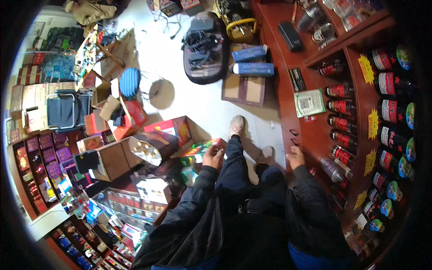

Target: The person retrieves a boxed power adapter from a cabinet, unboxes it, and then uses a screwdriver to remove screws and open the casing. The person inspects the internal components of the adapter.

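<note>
My left hand (pixel 213 158) hangs beside my left leg with its fingers curled around a small dark spot. Whether that is an object or a shadow I cannot make out. Closest to it is a red and green box (pixel 202 147) on the floor side. Out to the right, my right hand (pixel 295 158) has loosely bent fingers, slightly apart, and no object shows in it. Just beyond its fingertips lies a thin black looped thing (pixel 294 137) by the edge of the reddish-brown wooden counter (pixel 288 105).
Dark bottles with red labels (pixel 340 106) fill the shelves at right. A black phone-like case (pixel 290 36) and a printed card (pixel 309 103) lie on the counter. Ahead stand a black bag (pixel 204 54), blue boxes (pixel 253 69) and a blue stool (pixel 130 82). Cartons (pixel 117 159) crowd the left.
</note>
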The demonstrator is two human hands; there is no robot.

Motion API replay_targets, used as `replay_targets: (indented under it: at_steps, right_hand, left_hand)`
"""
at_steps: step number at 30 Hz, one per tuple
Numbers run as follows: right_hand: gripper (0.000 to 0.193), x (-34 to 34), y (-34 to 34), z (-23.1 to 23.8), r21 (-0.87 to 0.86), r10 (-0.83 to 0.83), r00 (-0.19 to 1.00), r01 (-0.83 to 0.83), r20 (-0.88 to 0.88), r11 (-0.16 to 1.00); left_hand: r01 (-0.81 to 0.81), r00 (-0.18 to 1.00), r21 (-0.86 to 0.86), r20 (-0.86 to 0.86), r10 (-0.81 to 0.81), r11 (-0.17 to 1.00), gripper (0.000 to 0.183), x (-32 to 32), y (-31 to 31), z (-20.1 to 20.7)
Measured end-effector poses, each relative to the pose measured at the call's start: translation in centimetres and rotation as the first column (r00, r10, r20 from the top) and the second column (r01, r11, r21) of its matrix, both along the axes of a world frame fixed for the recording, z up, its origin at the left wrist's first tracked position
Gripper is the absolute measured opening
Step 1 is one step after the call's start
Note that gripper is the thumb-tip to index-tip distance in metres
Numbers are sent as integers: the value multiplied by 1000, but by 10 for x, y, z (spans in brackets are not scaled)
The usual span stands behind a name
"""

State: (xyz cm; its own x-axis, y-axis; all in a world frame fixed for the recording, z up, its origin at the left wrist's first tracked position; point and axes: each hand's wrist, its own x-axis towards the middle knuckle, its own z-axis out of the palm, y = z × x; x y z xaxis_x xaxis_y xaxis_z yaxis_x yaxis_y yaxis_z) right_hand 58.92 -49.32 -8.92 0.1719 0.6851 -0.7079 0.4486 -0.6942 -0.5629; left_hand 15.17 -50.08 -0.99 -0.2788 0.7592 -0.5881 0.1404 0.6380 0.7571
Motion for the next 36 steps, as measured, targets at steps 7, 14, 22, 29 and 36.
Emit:
replay_targets:
  at_steps: [7, 14, 22, 29, 36]
  right_hand:
    - [68, -10, 51, -21, 166, 464, 818, -537, 340, 827]
    - [57, -33, 107, -50, -367, 701, 556, -601, 446, 710]
    - [60, -95, 87, -74, -400, 733, 549, -615, 402, 680]
    - [68, -240, 101, -96, -175, 670, 696, -648, 259, 741]
    - [40, -281, 131, -65, 108, 708, 693, -721, 138, 684]
  left_hand:
    - [-172, 936, -206, 270, 225, 963, 19, 109, -97, -42]
    - [-14, 966, -153, 253, 53, 988, 25, 173, -115, -81]
    - [-147, 879, -226, 417, 232, 963, 23, 159, -101, -109]
    - [-101, 813, -107, 564, 144, 989, 29, 143, -56, -151]
    - [56, 949, 278, 285, -138, 959, 38, 170, 2, -202]
